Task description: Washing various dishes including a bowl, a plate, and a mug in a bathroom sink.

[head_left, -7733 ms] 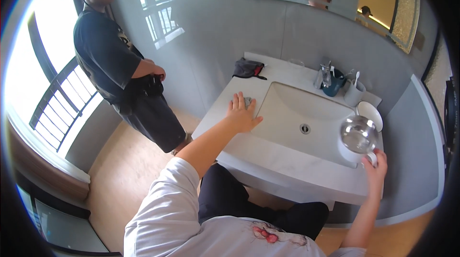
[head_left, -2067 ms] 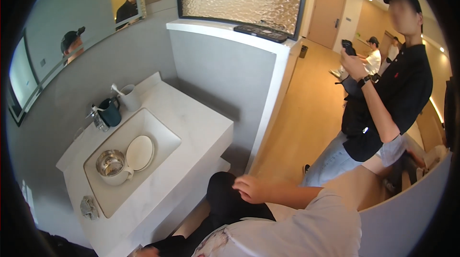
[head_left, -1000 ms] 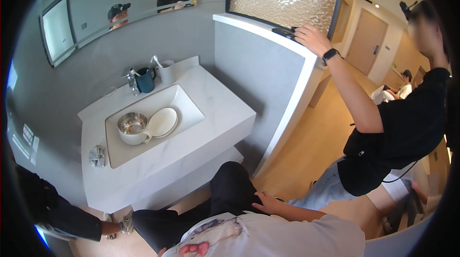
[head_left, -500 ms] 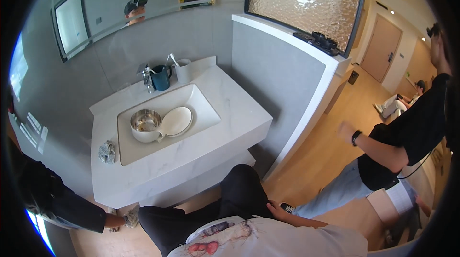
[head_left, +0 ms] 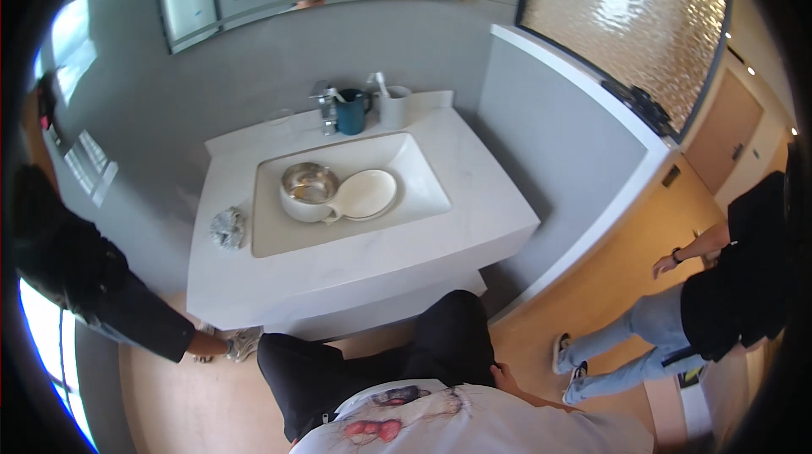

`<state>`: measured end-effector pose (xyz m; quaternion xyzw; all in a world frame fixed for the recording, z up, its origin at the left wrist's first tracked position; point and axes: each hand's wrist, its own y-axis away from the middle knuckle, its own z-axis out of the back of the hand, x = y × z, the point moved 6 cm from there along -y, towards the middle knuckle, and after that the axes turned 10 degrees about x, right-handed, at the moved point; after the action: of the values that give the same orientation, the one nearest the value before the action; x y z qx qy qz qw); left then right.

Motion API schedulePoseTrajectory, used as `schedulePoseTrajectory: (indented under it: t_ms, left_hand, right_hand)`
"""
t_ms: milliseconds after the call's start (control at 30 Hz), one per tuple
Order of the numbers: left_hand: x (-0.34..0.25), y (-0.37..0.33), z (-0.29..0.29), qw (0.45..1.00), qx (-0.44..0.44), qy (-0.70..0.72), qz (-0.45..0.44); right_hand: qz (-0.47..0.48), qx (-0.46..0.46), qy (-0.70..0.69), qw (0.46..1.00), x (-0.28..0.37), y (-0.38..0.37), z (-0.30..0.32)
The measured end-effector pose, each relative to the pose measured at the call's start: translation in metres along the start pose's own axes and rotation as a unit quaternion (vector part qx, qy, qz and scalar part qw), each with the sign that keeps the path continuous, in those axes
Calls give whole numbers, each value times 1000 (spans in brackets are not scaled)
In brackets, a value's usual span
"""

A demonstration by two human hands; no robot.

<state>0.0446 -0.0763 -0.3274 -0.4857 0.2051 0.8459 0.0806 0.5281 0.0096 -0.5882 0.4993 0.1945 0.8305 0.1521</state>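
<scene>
My right hand [head_left: 505, 378] rests against the side of my right thigh, holding nothing, its visible fingers laid along the dark trousers [head_left: 452, 337]. My left hand is out of sight. Ahead of me, a white sink basin [head_left: 414, 187] is set in a pale marbled counter [head_left: 364, 251]. Inside it a white bowl with a metal inside [head_left: 306, 204] stands upright beside a white plate [head_left: 368, 193]. The bowl's handle side touches or overlaps the plate's edge. A crumpled grey-white cloth [head_left: 227, 228] lies on the counter left of the basin.
Behind the basin stand a faucet [head_left: 326, 111], a teal mug [head_left: 350, 114] and a grey cup [head_left: 393, 109] with a toothbrush. A half wall [head_left: 567, 124] bounds the right side. One person [head_left: 736, 285] stands at right, another [head_left: 101, 293] at left.
My view has swung, so the sink sits further right in the picture. The person at right has lowered an arm and shifted stance. My right hand stays at my thigh.
</scene>
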Motion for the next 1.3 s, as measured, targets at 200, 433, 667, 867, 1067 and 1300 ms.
schedulePoseTrajectory:
  t_ms: [200,433,667,867,1067,1300]
  left_hand:
    - [26,73,-33,998,-35,53,23]
    - [154,165,-101,936,-211,201,200]
    - [121,148,-70,920,-121,93,360]
    - [128,169,-87,860,-89,398,306]
    - [143,146,-86,802,-144,490,312]
    - [143,118,-73,810,-145,495,279]
  right_hand:
    - [30,19,19,999,-34,-13,-3]
    - [15,30,26,999,-25,-46,3]
    - [-17,50,66,996,-29,-64,10]
    - [-38,68,88,993,-36,-66,8]
    - [-53,69,96,992,-42,-62,18]
    - [-64,75,108,989,-45,-62,22]
